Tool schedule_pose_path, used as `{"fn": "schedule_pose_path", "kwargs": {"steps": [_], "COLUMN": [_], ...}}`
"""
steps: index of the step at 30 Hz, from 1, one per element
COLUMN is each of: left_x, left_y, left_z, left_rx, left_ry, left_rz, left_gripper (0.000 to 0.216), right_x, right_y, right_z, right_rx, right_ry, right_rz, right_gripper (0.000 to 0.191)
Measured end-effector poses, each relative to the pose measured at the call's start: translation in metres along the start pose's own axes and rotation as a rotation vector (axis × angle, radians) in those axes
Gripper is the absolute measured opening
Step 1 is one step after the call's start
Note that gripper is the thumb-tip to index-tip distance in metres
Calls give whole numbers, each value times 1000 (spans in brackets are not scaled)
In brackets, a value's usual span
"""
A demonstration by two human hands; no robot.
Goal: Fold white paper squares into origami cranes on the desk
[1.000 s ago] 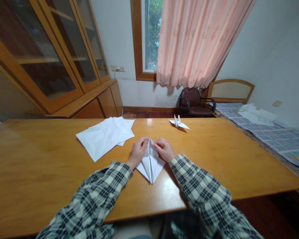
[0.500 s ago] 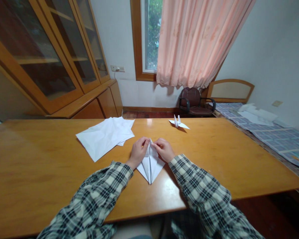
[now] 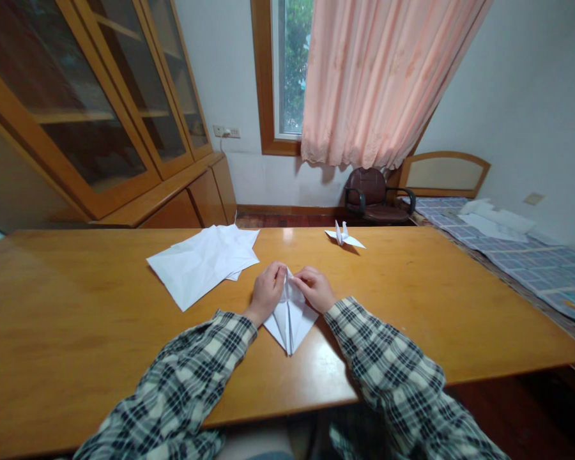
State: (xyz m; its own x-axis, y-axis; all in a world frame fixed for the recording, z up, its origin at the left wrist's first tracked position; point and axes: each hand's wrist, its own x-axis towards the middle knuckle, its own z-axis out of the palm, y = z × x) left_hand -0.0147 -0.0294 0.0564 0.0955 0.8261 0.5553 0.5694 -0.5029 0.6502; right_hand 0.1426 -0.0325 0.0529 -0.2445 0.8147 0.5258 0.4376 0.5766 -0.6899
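Observation:
A white, partly folded paper [image 3: 290, 319] lies on the wooden table [image 3: 76, 332] in front of me, its long point toward me. My left hand [image 3: 266, 292] pinches the paper's far tip from the left. My right hand [image 3: 316, 289] pinches the same tip from the right. Both hands have their fingers closed on the paper. Plaid sleeves cover both forearms.
A loose pile of white sheets [image 3: 204, 262] lies left of my hands. A finished paper crane [image 3: 344, 236] stands at the table's far edge. Behind are a glass-door cabinet [image 3: 100, 115], a dark office chair [image 3: 376, 195], a pink curtain [image 3: 383, 76] and a bed [image 3: 522, 255] at right.
My fingers have shifted slightly at the paper's far tip, drawing closer together. Everything else stays in place.

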Motion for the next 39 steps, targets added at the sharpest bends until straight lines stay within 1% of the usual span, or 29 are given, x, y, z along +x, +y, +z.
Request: {"fn": "schedule_pose_path", "kwargs": {"steps": [5,7,12,17,21,26,30,34,39], "left_x": [0,1,3,4,5,6,6,9,10], "left_y": [-7,-10,-19,-22,-22,-22,-25,-28,-30], "left_z": [0,-1,-1,-2,-2,0,-1,-4,-7], "left_rx": [10,-8,-38,24,62,130,168,189,223], "left_ry": [4,-40,-213,-310,-354,-363,-318,-261,-238], "left_rz": [-10,-5,56,81,98,118,99,73,72], "left_gripper": [28,28,33,35,33,28,28,30,34], "right_x": [1,2,4,7,7,7,7,6,5], "right_y": [5,8,17,24,28,34,39,44,49], "right_z": [-2,-4,-10,-15,-16,-15,-16,-18,-20], "right_rx": [-41,-47,-8,24,31,1,-84,-172,-245], "right_ry": [-57,-42,15,66,85,58,6,-64,-120], "right_rz": [-14,-1,69,110,126,114,102,95,114], "right_gripper": [34,36,37,37,38,37,32,21,14]}}
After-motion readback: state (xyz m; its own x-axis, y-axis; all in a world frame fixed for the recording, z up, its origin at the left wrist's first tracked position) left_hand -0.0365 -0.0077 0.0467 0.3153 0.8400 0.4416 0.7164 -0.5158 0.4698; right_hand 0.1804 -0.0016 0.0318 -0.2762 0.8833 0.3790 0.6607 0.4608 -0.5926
